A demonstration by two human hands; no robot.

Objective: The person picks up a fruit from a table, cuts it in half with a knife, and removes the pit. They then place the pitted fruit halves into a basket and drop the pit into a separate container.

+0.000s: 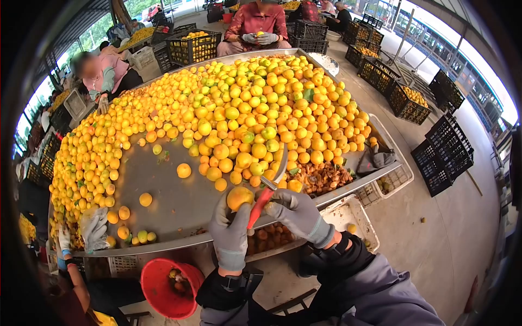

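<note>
My left hand (229,233), in a grey glove, is closed around a yellow-orange apricot (240,199) over the table's near edge. My right hand (300,215), also gloved, has its fingers pinched at the red handle of a curved-blade knife (260,205). That handle runs between my two hands, and the metal blade points up and away over the fruit. Exactly how the right fingertips sit on the handle is partly hidden. Just beyond my hands spreads a big heap of apricots (255,103) on the metal table (163,195).
Brown scraps (329,178) lie right of the heap. A red bucket (172,288) stands below the near edge, beside a white crate (350,220). Dark crates (443,155) stand on the right-hand floor. Co-workers sit opposite (258,27) and at left (103,73); another's hand (64,239) is lower left.
</note>
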